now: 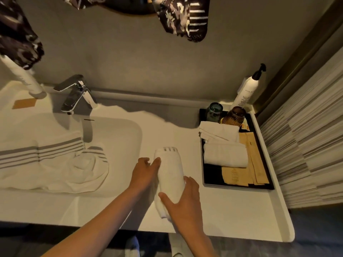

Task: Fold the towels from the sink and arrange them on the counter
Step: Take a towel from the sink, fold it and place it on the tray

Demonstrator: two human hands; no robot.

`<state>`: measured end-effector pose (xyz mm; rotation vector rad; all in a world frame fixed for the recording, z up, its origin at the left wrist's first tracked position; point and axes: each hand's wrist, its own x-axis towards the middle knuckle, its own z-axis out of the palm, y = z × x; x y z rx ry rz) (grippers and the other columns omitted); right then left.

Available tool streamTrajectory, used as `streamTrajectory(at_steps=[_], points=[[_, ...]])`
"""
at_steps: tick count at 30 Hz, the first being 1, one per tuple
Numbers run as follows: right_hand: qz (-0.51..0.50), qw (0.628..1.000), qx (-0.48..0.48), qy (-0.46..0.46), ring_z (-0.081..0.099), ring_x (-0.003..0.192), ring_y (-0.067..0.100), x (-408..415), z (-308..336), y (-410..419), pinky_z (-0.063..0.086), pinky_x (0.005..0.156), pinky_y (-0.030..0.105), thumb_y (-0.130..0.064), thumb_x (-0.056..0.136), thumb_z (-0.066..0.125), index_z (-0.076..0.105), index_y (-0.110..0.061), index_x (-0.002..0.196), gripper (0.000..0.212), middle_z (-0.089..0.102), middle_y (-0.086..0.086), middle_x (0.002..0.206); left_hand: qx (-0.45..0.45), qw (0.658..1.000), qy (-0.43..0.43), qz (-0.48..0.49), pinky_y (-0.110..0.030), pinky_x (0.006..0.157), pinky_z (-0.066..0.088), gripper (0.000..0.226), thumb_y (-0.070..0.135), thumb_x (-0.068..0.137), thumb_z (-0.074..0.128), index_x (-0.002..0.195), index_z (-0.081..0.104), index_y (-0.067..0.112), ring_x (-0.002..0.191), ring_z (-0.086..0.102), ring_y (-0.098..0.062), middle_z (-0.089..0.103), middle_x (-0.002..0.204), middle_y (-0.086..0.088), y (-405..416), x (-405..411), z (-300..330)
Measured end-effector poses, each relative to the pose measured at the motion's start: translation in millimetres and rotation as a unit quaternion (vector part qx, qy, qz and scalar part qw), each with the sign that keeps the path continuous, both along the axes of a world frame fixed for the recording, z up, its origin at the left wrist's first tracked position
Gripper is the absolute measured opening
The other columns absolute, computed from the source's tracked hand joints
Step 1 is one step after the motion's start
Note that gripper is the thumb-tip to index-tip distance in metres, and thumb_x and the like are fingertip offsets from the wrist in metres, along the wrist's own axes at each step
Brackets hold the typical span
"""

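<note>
Grey-striped white towel (46,160) runs off the left edge, print on the white pump bottle (245,91) is too tiny to read, tan paper packets (256,164) half hidden under folded white towels (224,154).

Left of the black tray (207,182), a strip of bare white counter (193,145) runs between its rim and the rolled towel (170,175). The strip is narrowest where the right hand (185,201) rests on the roll. In front of the tray, the counter lies open to its edge. The tray itself is crowded with two folded white towels (220,134), paper packets (248,164), a teal glass (214,111) and a brown glass (235,114). Just behind it a pump bottle (246,89) stands against the wall. Right of the tray, the striped wall panel (306,145) closes that side. Farther left, past the left hand (144,171), a striped towel (55,160) fills the sink basin (130,130) below the faucet (78,93).
</note>
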<state>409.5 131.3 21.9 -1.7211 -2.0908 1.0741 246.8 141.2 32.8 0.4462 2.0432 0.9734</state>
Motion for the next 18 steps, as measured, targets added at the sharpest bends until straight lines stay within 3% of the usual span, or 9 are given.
streamTrajectory(at_steps=[2,4,7,9,12,15,18], points=[[0.049,0.997,0.049,-0.037,0.034,0.137,0.016,-3.7,8.8,0.2,0.038,0.110,0.039,-0.082,0.069,0.044,0.020,-0.028,0.146,0.097,0.027,-0.007,0.152,-0.052,0.998,0.009,0.017,-0.035,0.089,0.047,0.051,0.045,0.094,0.051,0.131,0.049,0.010,0.105,0.061,-0.026,0.064,0.119,-0.008,-8.1,2.1,-6.0],[0.095,0.987,0.089,-0.093,0.032,0.139,0.022,-6.0,10.1,-1.6,0.037,0.110,0.042,-0.071,0.080,0.047,0.022,-0.025,0.147,0.085,0.025,0.000,0.155,-0.106,0.994,0.012,0.025,-0.039,0.091,0.050,0.047,0.042,0.095,0.046,0.117,0.058,0.003,0.097,0.064,-0.028,0.067,0.110,-0.012,-13.1,1.1,-11.7],[0.118,0.966,0.173,-0.154,0.054,0.124,0.033,-10.4,2.3,-5.4,0.052,0.092,0.052,-0.052,0.078,0.064,0.046,-0.019,0.135,0.068,0.047,0.012,0.144,-0.122,0.990,-0.058,0.043,-0.037,0.086,0.051,0.045,0.045,0.097,0.045,0.093,0.061,0.004,0.085,0.064,-0.024,0.069,0.097,-0.009,-20.1,9.1,-11.8],[0.135,0.956,0.175,-0.195,0.057,0.120,0.040,-15.7,-6.8,-10.9,0.055,0.083,0.056,-0.055,0.064,0.075,0.055,-0.011,0.132,0.083,0.052,0.018,0.141,-0.092,0.982,-0.155,0.058,-0.034,0.081,0.051,0.048,0.058,0.095,0.045,0.094,0.058,0.011,0.087,0.066,-0.024,0.068,0.096,-0.005,-22.5,13.7,-10.8],[0.193,0.944,0.164,-0.211,0.045,0.129,0.052,-22.5,-18.6,-24.7,0.049,0.088,0.064,-0.056,0.047,0.087,0.055,-0.002,0.135,0.108,0.046,0.025,0.145,-0.050,0.962,-0.262,0.060,-0.034,0.074,0.056,0.062,0.064,0.085,0.059,0.108,0.064,0.007,0.092,0.070,-0.029,0.073,0.103,-0.013,-19.3,18.7,-7.8],[0.187,0.953,0.135,-0.199,0.053,0.122,0.050,-24.3,-22.1,-18.1,0.055,0.082,0.058,-0.039,0.040,0.094,0.054,-0.004,0.131,0.106,0.050,0.024,0.141,-0.063,0.967,-0.248,0.014,-0.031,0.067,0.059,0.074,0.059,0.075,0.073,0.121,0.061,0.002,0.085,0.072,-0.027,0.074,0.099,-0.013,-16.7,24.0,-13.9],[0.104,0.982,0.117,-0.104,0.059,0.111,0.030,-13.5,-18.4,-0.6,0.057,0.083,0.043,-0.040,0.062,0.085,0.042,-0.020,0.132,0.084,0.052,0.007,0.135,-0.011,0.967,-0.253,0.020,-0.022,0.051,0.048,0.050,0.051,0.083,0.070,0.095,0.070,0.003,0.061,0.068,-0.019,0.070,0.074,-0.010,-20.7,24.1,-11.6]])
